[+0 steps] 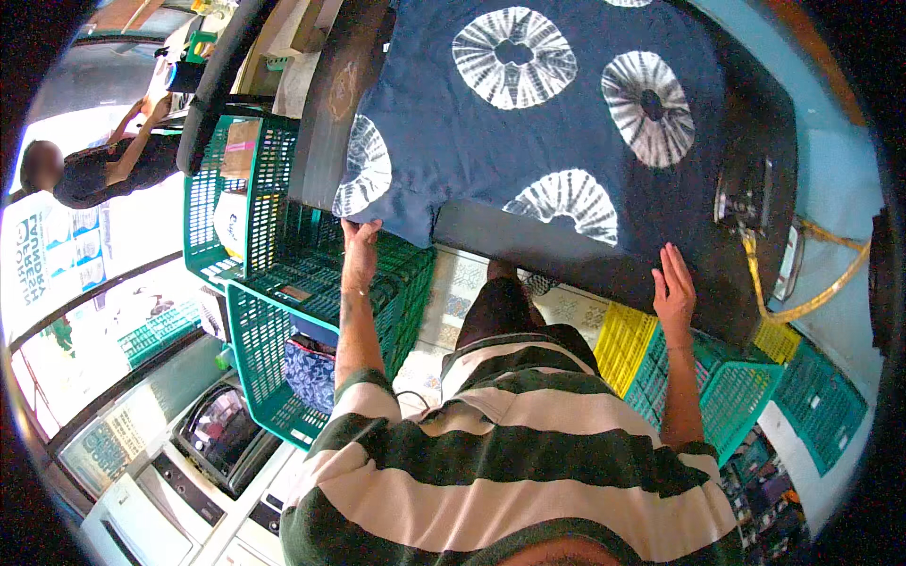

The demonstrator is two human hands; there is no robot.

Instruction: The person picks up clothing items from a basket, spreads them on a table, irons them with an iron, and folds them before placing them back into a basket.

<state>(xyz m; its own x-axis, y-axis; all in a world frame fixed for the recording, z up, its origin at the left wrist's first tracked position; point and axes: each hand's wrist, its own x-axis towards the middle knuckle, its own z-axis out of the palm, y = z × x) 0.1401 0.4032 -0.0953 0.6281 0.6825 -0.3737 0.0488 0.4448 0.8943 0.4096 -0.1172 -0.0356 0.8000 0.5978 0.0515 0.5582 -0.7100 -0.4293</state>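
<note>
A dark blue tie-dyed garment (481, 148) with white ring patterns lies spread over a dark ironing table (517, 233). My left hand (362, 244) pinches the garment's lower left corner by the table's near edge. My right hand (674, 286) is at the near edge on the right, below the garment's lower right part, its fingers extended and holding nothing; whether a fingertip touches the cloth, I cannot tell. A clothes iron (743, 201) rests at the table's right end, to the right of the garment, with a yellow cord or hose (807, 311) running from it.
Green plastic baskets (283, 354) stand at the left, one holding a blue patterned cloth (310, 373). Yellow (624, 347) and green baskets (740, 396) are below the table at right. A dark padded arm (212, 92) hangs at upper left. Another person (117, 166) stands farther left.
</note>
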